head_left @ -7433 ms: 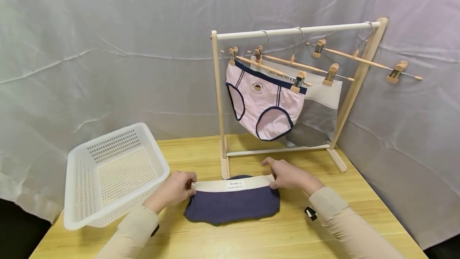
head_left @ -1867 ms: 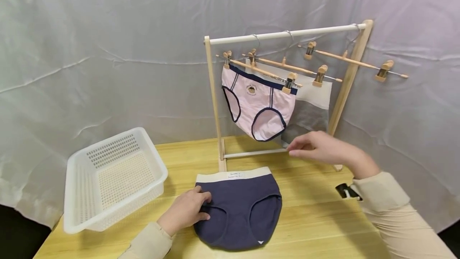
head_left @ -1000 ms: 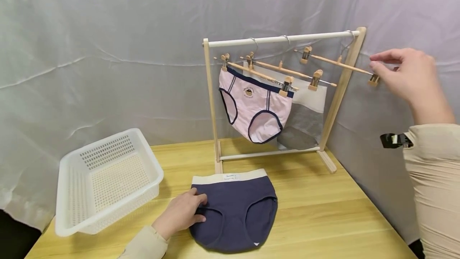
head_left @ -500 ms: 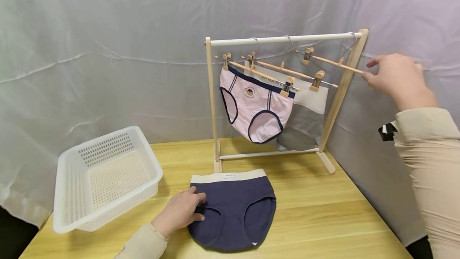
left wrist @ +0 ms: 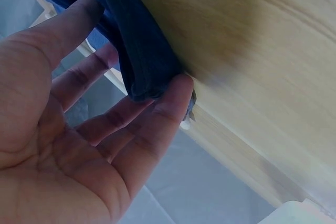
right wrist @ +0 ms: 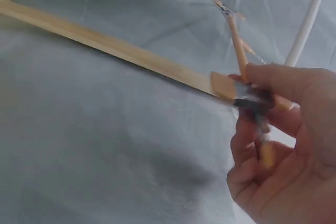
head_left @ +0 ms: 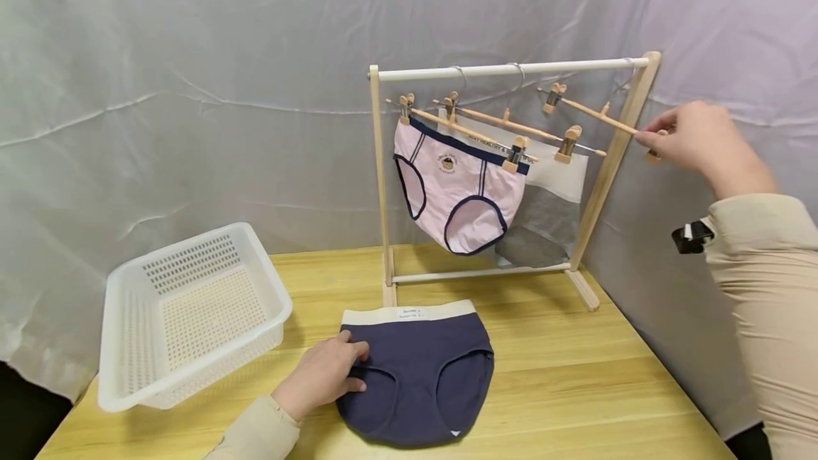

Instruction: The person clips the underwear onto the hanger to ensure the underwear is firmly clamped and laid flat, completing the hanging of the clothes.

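Navy panties (head_left: pixel 418 368) with a cream waistband lie flat on the table. My left hand (head_left: pixel 322 375) rests on their left edge, fingers loosely extended; in the left wrist view the fingertips touch the navy fabric. At the right end of the rack my right hand (head_left: pixel 693 137) pinches the wooden bar of a clip hanger (head_left: pixel 591 111) near its right clip. In the right wrist view, blurred, thumb and fingers close around the bar beside the clip (right wrist: pixel 223 86). The hanger's hook is still on the rail, and no garment hangs from it.
A wooden rack (head_left: pixel 473 72) also carries pink panties (head_left: pixel 441 183) and grey-and-white panties (head_left: pixel 549 211), each on a clip hanger. The white basket (head_left: pixel 108 332) stands at the left of the table (head_left: pixel 562 375). Grey cloth walls enclose the back and right.
The navy panties were spread flat, and the right hand left them, rose to the right-hand hanger and took hold of its bar. The left hand has stayed on the panties since.
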{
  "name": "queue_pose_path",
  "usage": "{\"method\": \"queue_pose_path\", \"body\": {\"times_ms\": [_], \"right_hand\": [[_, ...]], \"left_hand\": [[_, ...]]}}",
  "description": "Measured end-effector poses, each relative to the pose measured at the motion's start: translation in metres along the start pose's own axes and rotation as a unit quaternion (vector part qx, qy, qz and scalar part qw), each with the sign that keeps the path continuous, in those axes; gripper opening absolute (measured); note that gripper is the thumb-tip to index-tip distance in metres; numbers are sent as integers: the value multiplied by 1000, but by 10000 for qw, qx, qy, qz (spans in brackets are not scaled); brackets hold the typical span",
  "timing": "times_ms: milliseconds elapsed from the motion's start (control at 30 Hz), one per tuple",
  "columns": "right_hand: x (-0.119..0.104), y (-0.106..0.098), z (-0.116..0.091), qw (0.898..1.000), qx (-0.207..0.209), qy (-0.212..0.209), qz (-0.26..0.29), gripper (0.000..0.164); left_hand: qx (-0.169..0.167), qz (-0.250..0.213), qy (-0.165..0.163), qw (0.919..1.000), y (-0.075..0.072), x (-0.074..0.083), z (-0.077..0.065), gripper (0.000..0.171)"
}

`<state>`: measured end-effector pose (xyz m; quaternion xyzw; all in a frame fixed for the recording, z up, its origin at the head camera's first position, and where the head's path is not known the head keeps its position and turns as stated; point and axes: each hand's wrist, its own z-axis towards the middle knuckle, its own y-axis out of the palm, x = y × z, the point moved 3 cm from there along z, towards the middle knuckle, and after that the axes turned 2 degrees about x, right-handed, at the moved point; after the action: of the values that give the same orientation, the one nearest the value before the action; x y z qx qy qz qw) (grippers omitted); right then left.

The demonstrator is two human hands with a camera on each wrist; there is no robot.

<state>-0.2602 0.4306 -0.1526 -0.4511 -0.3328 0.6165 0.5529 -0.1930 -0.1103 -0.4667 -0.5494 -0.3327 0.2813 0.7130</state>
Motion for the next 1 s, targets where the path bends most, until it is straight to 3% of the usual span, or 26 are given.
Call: {"method": "queue_pose_path", "body": {"times_ms": [400, 1000], "right_hand": [[-4, -5, -2, 9988, 147, 76, 454, 50], [-2, 3, -8, 9929, 856, 311, 761, 51]], "left_hand": [[69, 2, 21, 10000, 0, -2, 1, 39], [-96, -48, -103, 9999, 2, -1, 4, 38]]}}
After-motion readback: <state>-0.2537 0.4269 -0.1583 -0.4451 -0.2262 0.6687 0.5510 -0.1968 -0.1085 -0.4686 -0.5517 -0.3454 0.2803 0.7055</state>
